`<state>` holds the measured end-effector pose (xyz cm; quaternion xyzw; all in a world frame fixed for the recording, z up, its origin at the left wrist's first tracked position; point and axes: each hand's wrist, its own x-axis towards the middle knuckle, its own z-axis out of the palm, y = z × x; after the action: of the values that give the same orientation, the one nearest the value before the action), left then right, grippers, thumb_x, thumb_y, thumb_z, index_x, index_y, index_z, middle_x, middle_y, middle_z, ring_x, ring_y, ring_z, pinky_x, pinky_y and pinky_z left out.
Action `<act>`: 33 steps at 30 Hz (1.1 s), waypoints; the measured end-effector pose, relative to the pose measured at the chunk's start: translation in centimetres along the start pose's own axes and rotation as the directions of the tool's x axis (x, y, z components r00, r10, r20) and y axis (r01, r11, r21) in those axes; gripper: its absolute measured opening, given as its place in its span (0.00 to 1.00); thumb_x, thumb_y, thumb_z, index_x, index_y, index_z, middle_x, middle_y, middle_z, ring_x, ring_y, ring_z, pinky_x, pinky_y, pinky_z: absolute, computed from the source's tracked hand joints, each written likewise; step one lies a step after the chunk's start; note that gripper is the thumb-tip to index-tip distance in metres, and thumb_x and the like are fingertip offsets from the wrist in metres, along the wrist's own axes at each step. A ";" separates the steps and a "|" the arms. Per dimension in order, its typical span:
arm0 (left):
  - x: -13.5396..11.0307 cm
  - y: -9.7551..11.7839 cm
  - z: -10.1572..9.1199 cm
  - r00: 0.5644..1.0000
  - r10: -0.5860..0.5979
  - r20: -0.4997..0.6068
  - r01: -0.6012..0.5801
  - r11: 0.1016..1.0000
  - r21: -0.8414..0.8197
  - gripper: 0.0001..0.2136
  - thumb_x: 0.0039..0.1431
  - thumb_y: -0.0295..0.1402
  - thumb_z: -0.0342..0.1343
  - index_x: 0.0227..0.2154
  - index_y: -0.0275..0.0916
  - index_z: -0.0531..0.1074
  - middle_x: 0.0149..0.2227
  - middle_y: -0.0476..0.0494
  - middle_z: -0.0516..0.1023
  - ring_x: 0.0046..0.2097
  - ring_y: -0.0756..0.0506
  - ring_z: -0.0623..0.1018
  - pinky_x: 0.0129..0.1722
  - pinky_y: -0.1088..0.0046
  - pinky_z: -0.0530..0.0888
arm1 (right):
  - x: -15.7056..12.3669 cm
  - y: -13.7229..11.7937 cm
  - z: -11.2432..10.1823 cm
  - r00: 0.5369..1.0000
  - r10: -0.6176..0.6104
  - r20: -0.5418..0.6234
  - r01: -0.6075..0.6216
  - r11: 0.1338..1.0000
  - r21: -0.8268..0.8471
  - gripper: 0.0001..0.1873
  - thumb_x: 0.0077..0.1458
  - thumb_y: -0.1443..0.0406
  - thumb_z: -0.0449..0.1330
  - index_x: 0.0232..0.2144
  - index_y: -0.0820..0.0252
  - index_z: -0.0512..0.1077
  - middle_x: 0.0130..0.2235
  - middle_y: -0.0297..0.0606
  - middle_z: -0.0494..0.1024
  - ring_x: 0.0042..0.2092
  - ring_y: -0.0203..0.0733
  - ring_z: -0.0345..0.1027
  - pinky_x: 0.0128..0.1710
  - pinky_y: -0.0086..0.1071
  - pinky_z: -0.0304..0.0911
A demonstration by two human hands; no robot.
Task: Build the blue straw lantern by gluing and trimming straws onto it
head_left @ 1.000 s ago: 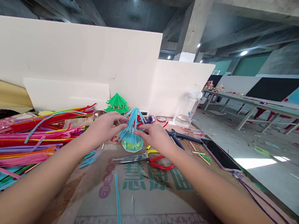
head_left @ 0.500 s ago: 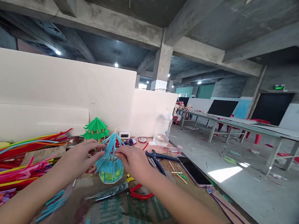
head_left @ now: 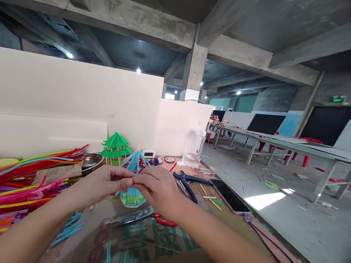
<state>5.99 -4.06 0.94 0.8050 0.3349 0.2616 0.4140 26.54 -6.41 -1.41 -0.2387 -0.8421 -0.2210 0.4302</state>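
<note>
A small blue pavilion model (head_left: 135, 163) made of pipe cleaners stands on a cardboard sheet (head_left: 154, 247) in front of me. My left hand (head_left: 109, 182) and my right hand (head_left: 155, 187) meet in front of its middle, fingertips pinched together on its blue strands. Both hands cover the model's middle part; its pointed roof and green base show above and below them. A finished green pavilion model (head_left: 115, 147) stands just behind, against the white board.
A heap of coloured pipe cleaners (head_left: 16, 184) fills the left. Scissors with red handles (head_left: 144, 217) lie under my right wrist. Blue pliers (head_left: 190, 180), a phone (head_left: 229, 196), a clear jar (head_left: 194, 148) and a metal bowl (head_left: 91, 160) lie around. Long tables (head_left: 283, 146) stand far right.
My view has tilted up and swung right. My hands have come closer together, from the sides of the blue model to a pinch in front of its middle.
</note>
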 end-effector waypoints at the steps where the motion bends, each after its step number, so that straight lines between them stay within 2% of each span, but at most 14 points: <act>1: 0.1 -0.3 0.0 1.000 -0.016 -0.010 0.015 0.999 -0.029 0.16 0.54 0.46 0.57 0.42 0.46 0.78 0.35 0.48 0.79 0.39 0.43 0.75 0.35 0.71 0.71 | 0.0 0.0 0.0 1.000 -0.017 -0.013 0.017 1.000 -0.015 0.09 0.62 0.64 0.55 0.35 0.60 0.75 0.32 0.37 0.78 0.33 0.36 0.67 0.33 0.31 0.61; 3: 0.2 -0.8 0.0 0.999 -0.041 -0.022 0.039 0.996 -0.079 0.16 0.53 0.45 0.59 0.41 0.44 0.79 0.33 0.48 0.78 0.36 0.45 0.73 0.33 0.73 0.69 | -0.1 -0.1 0.0 0.999 -0.041 -0.033 0.039 0.998 -0.053 0.09 0.62 0.65 0.55 0.37 0.59 0.75 0.33 0.37 0.79 0.33 0.36 0.68 0.33 0.31 0.61; 8: 0.5 -1.1 0.2 0.993 -0.074 -0.090 0.060 0.986 -0.155 0.16 0.51 0.47 0.61 0.36 0.40 0.79 0.29 0.47 0.77 0.29 0.49 0.70 0.28 0.74 0.66 | -0.2 -0.4 -0.1 1.000 -0.004 0.009 0.005 0.998 -0.070 0.16 0.64 0.64 0.52 0.51 0.57 0.70 0.36 0.37 0.79 0.35 0.37 0.69 0.34 0.33 0.61; 12: 0.5 -0.7 -0.7 0.993 -0.048 -0.107 0.042 0.997 -0.060 0.15 0.51 0.48 0.60 0.27 0.39 0.77 0.25 0.48 0.76 0.28 0.48 0.72 0.28 0.74 0.68 | 0.1 -0.3 -0.2 0.998 0.025 0.054 -0.023 0.999 -0.047 0.16 0.64 0.63 0.51 0.51 0.61 0.71 0.36 0.39 0.79 0.36 0.38 0.68 0.35 0.33 0.61; 14: 0.2 -0.4 -1.7 0.988 -0.034 -0.152 0.037 0.999 0.017 0.15 0.49 0.48 0.61 0.24 0.39 0.75 0.25 0.48 0.77 0.28 0.48 0.73 0.29 0.74 0.69 | 0.3 0.0 -0.4 0.996 0.061 0.069 -0.058 0.997 -0.043 0.16 0.64 0.62 0.51 0.49 0.61 0.71 0.37 0.40 0.79 0.37 0.38 0.69 0.36 0.33 0.61; 18: -0.7 0.7 -3.6 0.923 -0.033 -0.384 0.122 0.970 0.210 0.17 0.51 0.48 0.56 0.20 0.40 0.71 0.21 0.51 0.74 0.25 0.49 0.71 0.29 0.74 0.68 | 0.6 0.9 -1.0 0.985 0.139 0.099 -0.137 0.990 -0.027 0.16 0.65 0.61 0.51 0.48 0.61 0.72 0.38 0.41 0.79 0.38 0.38 0.70 0.38 0.32 0.61; 21: -1.6 1.6 -4.4 0.852 -0.041 -0.522 0.273 0.885 0.377 0.20 0.57 0.48 0.50 0.17 0.39 0.65 0.16 0.54 0.66 0.21 0.52 0.62 0.25 0.76 0.59 | 1.0 1.5 -1.9 0.964 0.227 0.138 -0.224 0.974 -0.037 0.16 0.64 0.60 0.51 0.46 0.61 0.73 0.38 0.41 0.79 0.37 0.38 0.71 0.37 0.32 0.61; 24: -2.2 1.9 -4.8 0.814 0.011 -0.581 0.316 0.830 0.459 0.22 0.61 0.49 0.44 0.17 0.39 0.61 0.15 0.55 0.59 0.21 0.52 0.59 0.25 0.75 0.55 | 1.4 2.0 -2.7 0.940 0.317 0.126 -0.317 0.948 -0.021 0.15 0.64 0.60 0.52 0.45 0.60 0.74 0.37 0.40 0.79 0.36 0.37 0.70 0.36 0.30 0.61; 28: -2.4 1.3 -5.5 0.758 0.086 -0.646 0.325 0.809 0.489 0.22 0.64 0.50 0.39 0.21 0.39 0.60 0.18 0.54 0.59 0.24 0.51 0.62 0.26 0.75 0.56 | 1.4 3.1 -3.1 0.913 0.387 0.132 -0.390 0.921 0.002 0.13 0.63 0.61 0.52 0.44 0.59 0.74 0.39 0.39 0.79 0.37 0.37 0.71 0.37 0.30 0.61; 30: -2.4 0.8 -5.9 0.721 0.116 -0.683 0.339 0.801 0.494 0.19 0.64 0.49 0.40 0.25 0.40 0.61 0.21 0.54 0.61 0.26 0.50 0.63 0.27 0.76 0.57 | 1.1 3.7 -2.8 0.904 0.402 0.142 -0.406 0.914 -0.003 0.12 0.62 0.62 0.53 0.43 0.58 0.74 0.39 0.39 0.79 0.37 0.37 0.71 0.37 0.30 0.61; 33: -2.3 0.4 -6.3 0.708 0.081 -0.702 0.361 0.812 0.458 0.16 0.59 0.49 0.49 0.31 0.40 0.65 0.25 0.53 0.68 0.29 0.50 0.66 0.29 0.76 0.59 | 0.5 4.4 -1.7 0.900 0.395 0.184 -0.404 0.915 0.014 0.11 0.61 0.63 0.54 0.41 0.58 0.75 0.39 0.39 0.79 0.37 0.37 0.70 0.36 0.30 0.61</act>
<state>0.28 -2.84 4.27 0.7027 0.5897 0.3976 0.0200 29.92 -3.85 0.69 -0.4136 -0.8156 -0.0841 0.3958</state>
